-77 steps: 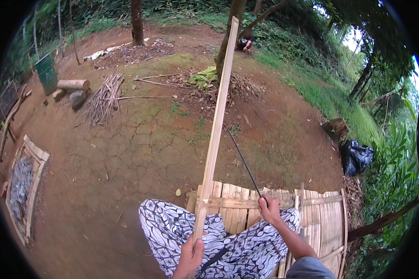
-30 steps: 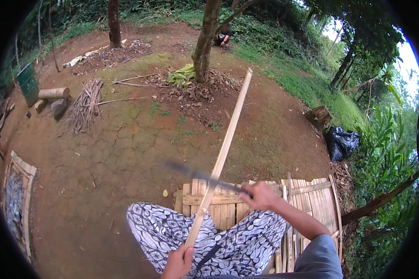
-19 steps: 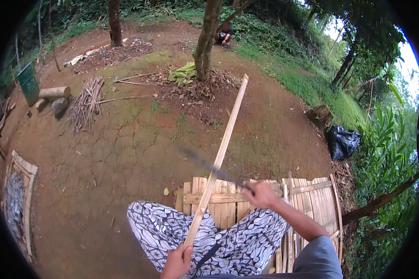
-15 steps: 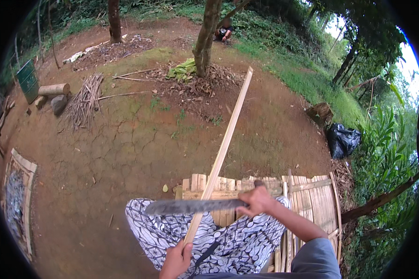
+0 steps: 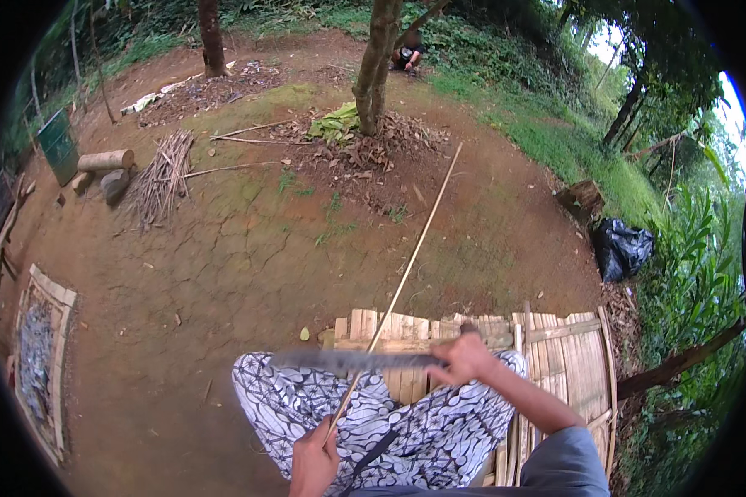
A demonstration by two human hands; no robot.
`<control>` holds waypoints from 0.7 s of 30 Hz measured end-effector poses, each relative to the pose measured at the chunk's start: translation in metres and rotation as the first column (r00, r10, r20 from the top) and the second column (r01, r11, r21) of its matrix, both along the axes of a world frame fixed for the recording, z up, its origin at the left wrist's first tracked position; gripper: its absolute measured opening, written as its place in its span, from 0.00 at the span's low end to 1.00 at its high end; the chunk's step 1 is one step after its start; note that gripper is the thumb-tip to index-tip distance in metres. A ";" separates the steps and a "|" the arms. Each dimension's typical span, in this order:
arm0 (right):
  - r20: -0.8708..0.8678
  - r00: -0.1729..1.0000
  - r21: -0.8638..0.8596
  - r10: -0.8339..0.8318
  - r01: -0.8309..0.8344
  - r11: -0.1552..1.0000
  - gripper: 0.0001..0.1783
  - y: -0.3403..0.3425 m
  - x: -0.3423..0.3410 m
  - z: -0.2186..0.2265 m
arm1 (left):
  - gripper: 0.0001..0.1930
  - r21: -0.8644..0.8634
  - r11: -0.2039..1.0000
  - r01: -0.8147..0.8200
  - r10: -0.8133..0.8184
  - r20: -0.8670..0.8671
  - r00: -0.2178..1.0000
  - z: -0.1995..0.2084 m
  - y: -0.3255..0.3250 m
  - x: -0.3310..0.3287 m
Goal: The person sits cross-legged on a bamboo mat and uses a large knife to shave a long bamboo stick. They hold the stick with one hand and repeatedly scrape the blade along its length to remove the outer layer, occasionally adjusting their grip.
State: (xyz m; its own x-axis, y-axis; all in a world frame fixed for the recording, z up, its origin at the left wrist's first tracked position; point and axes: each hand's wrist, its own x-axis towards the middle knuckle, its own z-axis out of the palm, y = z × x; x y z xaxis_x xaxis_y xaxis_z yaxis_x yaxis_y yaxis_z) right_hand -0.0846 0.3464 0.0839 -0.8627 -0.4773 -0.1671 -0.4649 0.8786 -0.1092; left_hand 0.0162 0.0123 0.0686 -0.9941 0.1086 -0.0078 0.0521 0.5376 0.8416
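A long pale bamboo strip [image 5: 414, 255] slants up and away from my lap, its narrow edge toward me. My left hand [image 5: 314, 457] is closed round its near end. My right hand [image 5: 464, 358] grips the handle of a machete [image 5: 356, 361], whose dark, broad blade points left and lies across the strip above my knees. The blade is smeared by motion; whether it touches the strip I cannot tell. Patterned black-and-white cloth [image 5: 307, 398] covers my crossed legs beneath both.
I sit on a slatted bamboo platform [image 5: 568, 356]. A black plastic bag [image 5: 623, 250] and a tree stump [image 5: 581, 200] are at right. Sticks [image 5: 164, 178], a log [image 5: 106, 160] and a bamboo-framed bed of grey material [image 5: 36, 356] lie left. A person [image 5: 407, 56] crouches beyond the tree [image 5: 375, 74].
The bamboo strip has turned in my left hand from its broad face to its thin edge. The machete stays across it, its blade now more blurred. The view has shifted slightly.
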 end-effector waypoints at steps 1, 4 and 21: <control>-0.075 0.991 0.036 -0.107 0.110 0.993 0.33 0.010 -0.012 -0.004 | 0.13 -0.001 1.000 -0.005 0.005 -0.031 1.000 0.000 -0.006 0.002; -0.030 0.786 -0.270 -0.617 0.588 0.762 0.30 0.044 -0.044 -0.002 | 0.14 -0.048 0.998 -0.027 0.028 0.020 0.999 0.004 -0.013 0.007; -0.211 0.975 -0.256 -0.068 0.012 0.967 0.23 -0.008 0.015 0.003 | 0.21 0.017 0.990 -0.137 0.138 -0.225 0.965 0.000 -0.009 -0.014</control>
State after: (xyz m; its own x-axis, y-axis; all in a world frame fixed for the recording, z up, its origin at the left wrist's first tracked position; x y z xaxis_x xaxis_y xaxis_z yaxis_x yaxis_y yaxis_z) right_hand -0.0694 0.3386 0.0872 -0.8841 -0.4437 0.1468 -0.4668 0.8539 -0.2300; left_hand 0.0026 0.0038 0.0689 -0.9755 -0.0292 0.2182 0.1664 0.5514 0.8175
